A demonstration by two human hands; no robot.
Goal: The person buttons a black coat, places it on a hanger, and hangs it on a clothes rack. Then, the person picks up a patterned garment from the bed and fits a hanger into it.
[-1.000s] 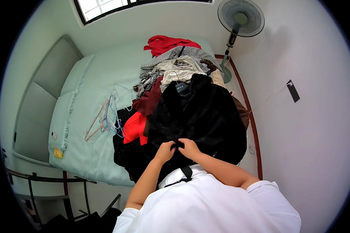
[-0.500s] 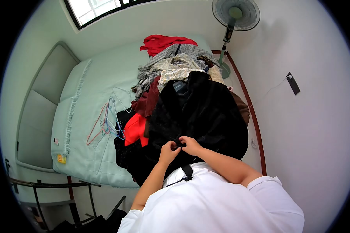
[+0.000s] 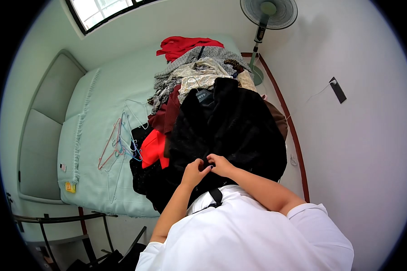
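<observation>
A black fuzzy coat [image 3: 239, 122] lies spread on the bed with its collar away from me and a hanger [image 3: 202, 95] in the neck. Both hands meet at the lower part of its front opening. My left hand [image 3: 194, 173] is closed in a pinch on the coat's front edge. Close beside it, my right hand [image 3: 220, 165] also pinches the coat, its fingers curled toward the left thumb. The small spot between the fingertips is too dark to make out, so I cannot tell if a fastener is there.
A heap of clothes [image 3: 199, 67] lies beyond the coat, with a red garment [image 3: 154, 149] at its left. Several wire hangers [image 3: 122, 140] rest on the green bed cover [image 3: 117, 86]. A standing fan [image 3: 260, 34] is at the back right, near the wall. A metal rack [image 3: 61, 220] stands lower left.
Both hands stay at the same place on the coat, with the fingers slightly shifted. The whole view has moved a little, so the bed and fan sit slightly further left and up.
</observation>
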